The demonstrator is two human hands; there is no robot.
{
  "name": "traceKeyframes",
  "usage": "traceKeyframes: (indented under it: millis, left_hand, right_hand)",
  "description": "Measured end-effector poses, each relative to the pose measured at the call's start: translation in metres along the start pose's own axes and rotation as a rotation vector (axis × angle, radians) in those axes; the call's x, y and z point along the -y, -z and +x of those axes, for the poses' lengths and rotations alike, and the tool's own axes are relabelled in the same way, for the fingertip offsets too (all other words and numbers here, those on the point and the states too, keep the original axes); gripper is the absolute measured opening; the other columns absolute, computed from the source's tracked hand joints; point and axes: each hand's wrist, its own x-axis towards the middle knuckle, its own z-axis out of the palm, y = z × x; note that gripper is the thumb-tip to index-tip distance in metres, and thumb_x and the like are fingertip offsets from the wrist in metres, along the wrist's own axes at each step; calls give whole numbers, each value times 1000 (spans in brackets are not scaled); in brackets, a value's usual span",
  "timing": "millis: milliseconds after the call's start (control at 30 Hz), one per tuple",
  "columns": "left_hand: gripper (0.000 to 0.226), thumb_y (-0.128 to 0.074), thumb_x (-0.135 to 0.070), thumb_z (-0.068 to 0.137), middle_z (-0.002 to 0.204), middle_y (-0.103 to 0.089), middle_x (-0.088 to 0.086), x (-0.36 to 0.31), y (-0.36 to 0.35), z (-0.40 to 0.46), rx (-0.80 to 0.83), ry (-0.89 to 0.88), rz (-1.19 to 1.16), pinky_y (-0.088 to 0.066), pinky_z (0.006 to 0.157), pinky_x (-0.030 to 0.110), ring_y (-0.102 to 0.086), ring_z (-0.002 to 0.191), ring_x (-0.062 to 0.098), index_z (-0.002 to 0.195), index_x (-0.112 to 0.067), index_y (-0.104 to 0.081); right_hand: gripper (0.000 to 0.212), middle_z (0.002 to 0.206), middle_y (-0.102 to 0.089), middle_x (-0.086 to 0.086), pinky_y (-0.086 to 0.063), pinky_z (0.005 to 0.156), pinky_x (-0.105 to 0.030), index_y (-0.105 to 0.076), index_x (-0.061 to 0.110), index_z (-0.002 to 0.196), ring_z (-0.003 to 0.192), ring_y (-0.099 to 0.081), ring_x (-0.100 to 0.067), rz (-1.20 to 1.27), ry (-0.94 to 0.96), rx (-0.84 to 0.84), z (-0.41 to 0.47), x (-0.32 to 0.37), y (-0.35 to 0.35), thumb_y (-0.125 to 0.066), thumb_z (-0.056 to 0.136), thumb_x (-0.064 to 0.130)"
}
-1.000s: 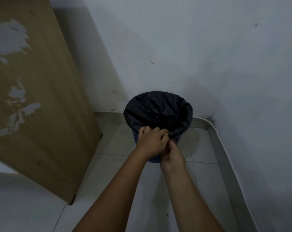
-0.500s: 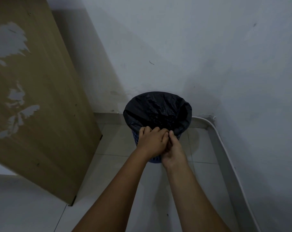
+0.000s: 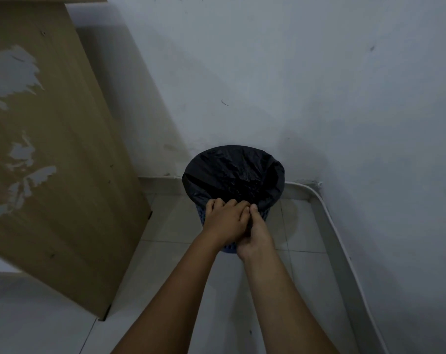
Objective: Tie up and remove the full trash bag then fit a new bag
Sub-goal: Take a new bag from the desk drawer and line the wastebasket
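Head view: both hands have stayed bunched together at the near rim of the blue bin point(image 3: 264, 215) over the last second, with hardly any shift. The left hand point(image 3: 225, 221) is curled, fingers over the rim onto the black trash bag point(image 3: 232, 172); the right hand point(image 3: 255, 232) is curled just beside it, thumb up, apparently pinching the bag's edge, though the exact hold is hidden. The bag remains stretched over the bin, which stands on the tiled floor point(image 3: 171, 226) by the wall point(image 3: 293, 72). Judging by this, loosening the edge has barely started; tying remains undone.

Peeling wooden panel point(image 3: 50, 149), white wall point(image 3: 319, 85), tiled floor point(image 3: 165, 231)
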Motion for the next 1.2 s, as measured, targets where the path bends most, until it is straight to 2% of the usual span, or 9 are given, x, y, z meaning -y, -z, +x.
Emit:
traceKeyframes:
  millis: [267,400,500,667,800,900,1000,1133,1200]
  left_hand:
    - [47,-14,-53,102,109,-59,-6,-1,2,2,6,11,-22,-18,113,46,-45,111,26,119,-38,-55]
    - [41,-19,-48,107,110,-59,-6,-3,1,2,-1,16,-14,-18,112,45,-45,111,25,121,-38,-55]
    - [40,-19,-48,108,111,-59,-6,-2,1,1,-8,16,-12,-19,112,45,-45,111,24,123,-38,-55]
    - [44,-17,-49,106,115,-59,-6,-4,-2,1,-13,17,-25,-18,112,46,-44,112,24,126,-38,-54]
    - [42,-17,-50,104,116,-60,-6,-3,-2,4,12,23,-41,-15,111,45,-43,115,26,122,-39,-54]
    - [45,-15,-52,103,115,-59,-6,-2,-1,3,24,25,-46,-15,110,45,-43,115,27,121,-39,-54]
    - [47,-14,-52,102,114,-58,-7,-3,-1,3,24,30,-42,-14,109,44,-43,115,26,122,-40,-54]
    - [44,-16,-51,104,117,-59,-6,-4,2,6,60,40,-44,-14,115,47,-42,119,28,127,-40,-52]
    - [45,-17,-50,105,120,-60,-5,-5,1,5,69,46,-45,-15,116,48,-43,120,29,131,-40,-52]
  right_hand:
    - [47,123,-73,-17,-58,78,-43,-68,8,128,109,-71,-27,58,-10,50,0,1,-1,-57,107,49]
    - [62,137,-69,-19,-55,92,-50,-64,8,138,127,-65,-33,80,-114,67,1,3,-6,-54,105,59]
    - [69,131,-73,-18,-55,90,-53,-66,10,135,122,-66,-33,73,-157,94,3,1,-4,-51,102,68]
    - [74,145,-65,-18,-44,118,-56,-60,11,145,137,-59,-33,-47,-90,105,8,1,10,-50,101,69]
    - [56,134,-73,-13,-59,95,-41,-70,11,131,121,-70,-25,-70,106,-40,7,-5,9,-65,99,56]
    - [51,127,-75,-13,-60,83,-37,-72,9,123,116,-72,-24,-68,139,-98,7,-10,5,-68,98,53]
    - [53,126,-76,-13,-60,89,-39,-72,7,127,116,-73,-25,-66,143,-92,9,-6,6,-67,99,53]
    - [59,135,-73,-14,-51,114,-45,-66,7,140,126,-69,-27,-73,73,-27,9,1,11,-63,103,52]
    - [54,128,-76,-12,-55,109,-43,-71,9,133,119,-72,-25,-115,115,-94,10,0,12,-71,99,50]
